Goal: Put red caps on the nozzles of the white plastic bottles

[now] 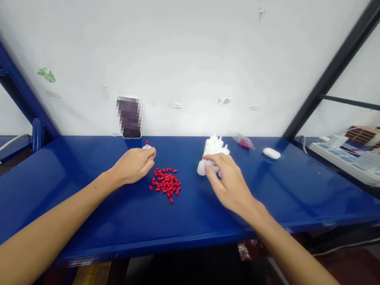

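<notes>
My left hand [136,164] is closed, its fingers curled over the left part of the blue table. Just behind its knuckles shows a small white piece with a red tip [146,145]; most of it is hidden, as is whatever the fingers hold. To the right of this hand lies a loose pile of small red caps [167,183]. My right hand [229,181] reaches into a cluster of white plastic nozzle caps [215,142], thumb and index finger bent around one of them. Another white nozzle cap [202,168] stands at their tips.
A phone [133,120] leans against the white wall. Behind the cluster lies a clear bag with red pieces [244,142], and a white oval case [271,153] sits to its right. A power strip [353,162] rests beyond the black frame post [329,73]. The blue table [163,229] has its edge near me.
</notes>
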Demonstrator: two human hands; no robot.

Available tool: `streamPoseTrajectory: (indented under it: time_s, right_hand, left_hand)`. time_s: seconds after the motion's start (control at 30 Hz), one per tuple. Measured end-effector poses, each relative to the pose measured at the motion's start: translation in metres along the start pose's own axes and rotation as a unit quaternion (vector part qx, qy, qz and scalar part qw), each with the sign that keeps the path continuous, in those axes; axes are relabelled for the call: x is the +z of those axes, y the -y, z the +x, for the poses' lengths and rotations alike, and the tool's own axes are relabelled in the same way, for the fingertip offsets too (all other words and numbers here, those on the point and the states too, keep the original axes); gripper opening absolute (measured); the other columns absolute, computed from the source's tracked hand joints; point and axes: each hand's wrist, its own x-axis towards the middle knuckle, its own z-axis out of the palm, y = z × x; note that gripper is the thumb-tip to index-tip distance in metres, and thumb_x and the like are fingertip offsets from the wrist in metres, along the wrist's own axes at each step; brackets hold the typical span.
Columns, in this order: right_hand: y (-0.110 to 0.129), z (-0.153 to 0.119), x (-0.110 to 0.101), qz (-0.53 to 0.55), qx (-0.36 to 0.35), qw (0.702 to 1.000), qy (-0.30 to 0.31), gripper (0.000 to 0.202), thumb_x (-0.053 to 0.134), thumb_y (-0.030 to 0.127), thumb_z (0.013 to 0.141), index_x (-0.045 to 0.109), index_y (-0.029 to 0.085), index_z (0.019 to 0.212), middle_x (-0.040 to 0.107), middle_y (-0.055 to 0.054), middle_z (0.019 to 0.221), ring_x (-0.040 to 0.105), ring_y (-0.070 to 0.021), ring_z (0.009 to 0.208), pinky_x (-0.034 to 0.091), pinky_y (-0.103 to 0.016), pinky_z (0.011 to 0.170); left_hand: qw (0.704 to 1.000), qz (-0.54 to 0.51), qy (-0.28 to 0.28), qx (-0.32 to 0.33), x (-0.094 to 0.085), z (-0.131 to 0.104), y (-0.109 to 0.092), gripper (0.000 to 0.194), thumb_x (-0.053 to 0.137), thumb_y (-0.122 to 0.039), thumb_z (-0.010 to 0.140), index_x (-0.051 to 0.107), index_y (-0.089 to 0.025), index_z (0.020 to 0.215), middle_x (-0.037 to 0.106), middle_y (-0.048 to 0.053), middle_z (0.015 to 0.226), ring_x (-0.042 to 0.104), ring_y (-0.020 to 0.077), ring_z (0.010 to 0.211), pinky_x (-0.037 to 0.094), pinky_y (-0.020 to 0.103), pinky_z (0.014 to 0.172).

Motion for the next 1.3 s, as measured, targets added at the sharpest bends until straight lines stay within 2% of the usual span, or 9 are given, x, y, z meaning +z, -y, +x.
streamPoseTrajectory:
  time_s: [0.13,0.27,0.37,0.5,0.6,0.8,1.03,1.2,1.3]
  right_hand:
    - [-0.018,0.008,-0.010,-0.065,-0.023,0.997,-0.028,0.034,0.041,0.022,0.101,0.062,0.016,0.127,0.065,-0.015,0.122,0.058,-0.0292,0.111,0.046,-0.046,0.098]
    - [-0.024,0.012,0.002,-0.094,-0.031,0.995,0.015,0.033,0.044,0.021,0.099,0.065,0.015,0.124,0.062,-0.017,0.126,0.061,-0.0289,0.110,0.051,-0.045,0.093]
    - [-0.024,0.011,0.013,-0.121,-0.022,0.991,0.050,0.032,0.044,0.020,0.099,0.066,0.017,0.123,0.062,-0.016,0.124,0.063,-0.0271,0.102,0.054,-0.041,0.082]
    - [-0.022,0.008,0.019,-0.180,-0.002,0.981,0.072,0.031,0.045,0.019,0.099,0.068,0.017,0.120,0.063,-0.015,0.119,0.062,-0.0252,0.098,0.050,-0.036,0.077]
    - [-0.022,0.007,0.019,-0.252,-0.028,0.965,0.067,0.029,0.047,0.022,0.100,0.071,0.018,0.115,0.066,-0.014,0.114,0.055,-0.0303,0.105,0.043,-0.041,0.083]
    - [-0.028,0.005,0.017,-0.324,-0.044,0.945,0.026,0.026,0.051,0.023,0.097,0.073,0.021,0.112,0.064,-0.014,0.121,0.049,-0.0326,0.105,0.034,-0.042,0.079]
    - [-0.014,0.003,0.017,-0.253,-0.074,0.964,-0.028,0.026,0.054,0.022,0.094,0.069,0.018,0.115,0.063,-0.014,0.121,0.054,-0.0292,0.101,0.038,-0.041,0.081]
    - [0.009,0.002,0.030,-0.122,-0.141,0.982,-0.012,0.019,0.053,0.019,0.093,0.069,0.016,0.104,0.063,-0.015,0.121,0.058,-0.0258,0.100,0.044,-0.040,0.085]
    - [0.018,0.007,0.039,-0.081,-0.129,0.988,0.011,0.012,0.054,0.018,0.092,0.066,0.017,0.094,0.066,-0.014,0.121,0.058,-0.0284,0.108,0.043,-0.042,0.087]
  left_hand:
    - [0.997,0.014,0.081,0.009,0.004,0.002,0.000,0.027,0.040,-0.028,0.094,0.050,-0.021,0.070,0.059,0.004,0.064,0.054,0.0192,0.057,0.031,0.031,0.058]
    - [0.992,0.000,0.120,0.031,0.008,-0.002,-0.003,0.035,0.043,-0.035,0.095,0.048,-0.021,0.063,0.057,0.003,0.059,0.053,0.0180,0.053,0.030,0.030,0.056]
    - [0.995,0.014,0.097,0.001,0.008,-0.002,-0.004,0.034,0.043,-0.039,0.095,0.052,-0.021,0.068,0.059,0.003,0.061,0.055,0.0184,0.056,0.031,0.029,0.056]
    - [0.990,0.019,-0.016,-0.137,0.009,0.001,0.006,0.029,0.039,-0.040,0.097,0.060,-0.021,0.092,0.065,0.003,0.070,0.061,0.0210,0.065,0.034,0.029,0.060]
    - [0.972,0.001,-0.074,-0.224,0.011,0.004,0.020,0.027,0.041,-0.039,0.096,0.059,-0.021,0.104,0.067,0.002,0.074,0.064,0.0217,0.069,0.036,0.029,0.063]
    - [0.965,-0.054,-0.049,-0.252,0.015,0.008,0.034,0.030,0.044,-0.044,0.096,0.062,-0.021,0.103,0.065,-0.002,0.063,0.064,0.0205,0.065,0.041,0.030,0.072]
    - [0.975,-0.046,-0.018,-0.219,0.022,0.013,0.032,0.039,0.043,-0.049,0.097,0.060,-0.023,0.121,0.067,0.000,0.071,0.063,0.0225,0.070,0.036,0.030,0.064]
    - [0.980,-0.090,-0.018,-0.174,0.031,0.015,0.037,0.032,0.045,-0.044,0.096,0.063,-0.021,0.110,0.065,0.001,0.072,0.060,0.0194,0.068,0.037,0.029,0.065]
    - [0.975,-0.151,-0.038,-0.157,0.033,0.018,0.031,0.028,0.050,-0.043,0.093,0.062,-0.019,0.100,0.060,-0.001,0.068,0.055,0.0161,0.062,0.038,0.028,0.063]
